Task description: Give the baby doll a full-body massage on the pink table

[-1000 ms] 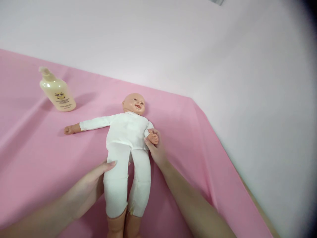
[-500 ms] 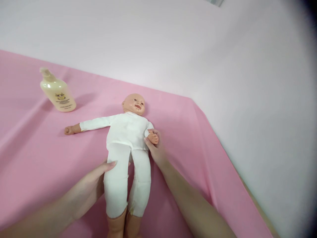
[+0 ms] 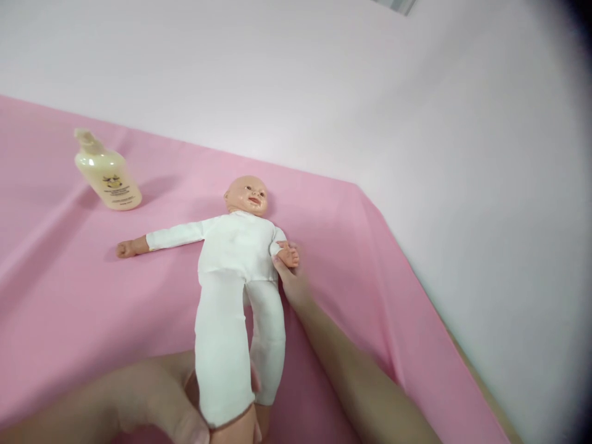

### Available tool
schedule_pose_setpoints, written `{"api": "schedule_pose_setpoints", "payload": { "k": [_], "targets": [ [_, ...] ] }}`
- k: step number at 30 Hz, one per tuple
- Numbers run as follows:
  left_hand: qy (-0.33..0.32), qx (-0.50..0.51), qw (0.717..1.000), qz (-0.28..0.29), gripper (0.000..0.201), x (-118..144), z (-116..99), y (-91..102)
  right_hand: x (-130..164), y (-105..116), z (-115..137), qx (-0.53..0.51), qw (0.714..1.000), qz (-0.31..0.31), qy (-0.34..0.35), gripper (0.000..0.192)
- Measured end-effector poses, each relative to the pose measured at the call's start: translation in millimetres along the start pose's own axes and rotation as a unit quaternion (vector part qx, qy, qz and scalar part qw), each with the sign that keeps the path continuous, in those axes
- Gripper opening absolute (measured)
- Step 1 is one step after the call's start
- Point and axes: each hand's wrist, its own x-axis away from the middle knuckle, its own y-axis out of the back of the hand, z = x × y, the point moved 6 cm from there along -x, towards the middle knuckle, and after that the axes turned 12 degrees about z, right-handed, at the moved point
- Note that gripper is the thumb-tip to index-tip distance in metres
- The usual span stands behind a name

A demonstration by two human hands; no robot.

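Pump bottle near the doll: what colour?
Pale cream-yellow pump bottle, small dark label print; head view shows it.

A flat surface covered with a pink cloth point(image 3: 69, 296) carries a cream plastic pump bottle point(image 3: 107, 174) near its far edge and a white-clothed baby doll point(image 3: 235, 246) in the middle.

Baby-care practice room: pink sheet point(image 3: 69, 308), doll point(image 3: 235, 271), lotion bottle point(image 3: 107, 176).
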Motion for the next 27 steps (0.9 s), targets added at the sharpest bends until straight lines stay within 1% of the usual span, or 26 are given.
{"api": "schedule_pose_setpoints", "payload": {
  "k": [1,3,5,6,7,8,9,11,12,13,14,15,16,17,18,19,20,21,24,25,27],
  "targets": [
    [-0.009,0.003,1.000,-0.002,0.047,0,2,0.9,1,-1,1,0.004,1.000,0.003,0.000,0.028],
    [-0.031,0.014,0.999,-0.036,0.040,2,7,7.6,3,-1,3,0.014,1.000,0.002,0.003,0.031],
    [-0.056,0.054,0.993,-0.090,0.039,6,12,19.2,4,-1,5,0.023,1.000,-0.007,0.013,0.033],
    [-0.066,0.077,0.989,-0.107,0.039,8,14,25.0,5,-1,7,0.027,0.999,-0.009,0.025,0.033],
    [-0.062,0.096,0.987,-0.115,0.041,10,15,30.1,6,-1,9,0.032,0.999,-0.007,0.043,0.032],
    [-0.039,0.109,0.988,-0.099,0.048,10,15,32.7,6,-1,11,0.041,0.997,-0.001,0.068,0.030],
    [-0.015,0.106,0.992,-0.062,0.055,9,14,32.6,6,-2,14,0.054,0.994,0.012,0.096,0.030],
    [0.009,0.096,0.994,-0.050,0.056,10,6,37.4,7,-5,19,0.090,0.984,0.052,0.143,0.030],
    [0.004,0.093,0.995,-0.028,0.056,8,1,36.4,7,-6,20,0.109,0.979,0.076,0.154,0.032],
    [-0.030,0.091,0.995,-0.037,0.057,8,-7,37.7,7,-8,20,0.127,0.974,0.100,0.157,0.034],
    [-0.043,0.086,0.994,-0.047,0.056,7,-10,37.7,7,-9,20,0.140,0.971,0.119,0.156,0.037],
    [-0.022,0.076,0.996,-0.050,0.052,5,-7,35.4,7,-10,19,0.147,0.968,0.132,0.153,0.040],
    [0.025,0.063,0.998,-0.021,0.049,3,0,28.5,7,-10,19,0.146,0.968,0.135,0.151,0.041],
    [0.011,0.074,0.997,-0.037,0.052,2,2,26.8,7,-9,19,0.139,0.971,0.130,0.147,0.042],
    [-0.046,0.093,0.992,-0.065,0.052,3,1,26.9,7,-8,17,0.126,0.975,0.119,0.140,0.042],
    [-0.077,0.098,0.987,-0.100,0.047,5,3,27.7,6,-7,15,0.108,0.980,0.106,0.128,0.042],
    [-0.080,0.090,0.987,-0.107,0.044,6,6,25.5,4,-6,12,0.085,0.986,0.092,0.111,0.041],
    [-0.072,0.074,0.990,-0.093,0.043,5,8,21.4,3,-6,8,0.060,0.991,0.079,0.092,0.041],
    [0.015,-0.001,1.000,-0.001,0.051,1,9,4.7,-2,-1,-6,0.001,0.999,0.031,0.041,0.047],
    [0.028,-0.023,0.999,0.027,0.053,-2,4,-0.1,-3,1,-11,-0.006,1.000,0.011,0.029,0.051],
    [0.023,-0.045,0.997,0.060,0.054,-6,-11,-7.3,-5,7,-20,-0.007,1.000,-0.017,0.003,0.060]
  ]
}}
